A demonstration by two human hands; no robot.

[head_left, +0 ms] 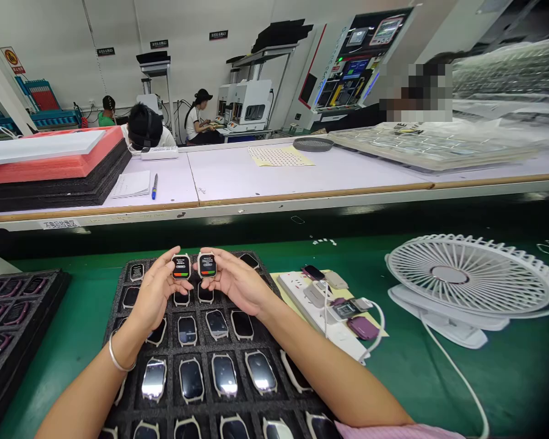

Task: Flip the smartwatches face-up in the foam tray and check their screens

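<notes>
My left hand [158, 289] grips a smartwatch body [181, 267] by its edges, thumb and fingers around its sides. Close beside it, my right hand [233, 280] pinches a second smartwatch body [207, 266] the same way. Both screens are lit and face me, each with small white text above a red and green strip; the words are too small to read. Below them lies a black foam tray [205, 350] with several pale-framed watch bodies in its compartments, their screens dark or reflecting light. My forearms hide part of the tray.
Right of the tray, a white power strip [297, 292] carries chargers and several watch bodies, including a purple one [363, 328]. A white fan [466, 277] stands farther right, its cable trailing forward. Another foam tray [18, 317] is at left. A raised shelf [238, 183] crosses behind; people sit beyond.
</notes>
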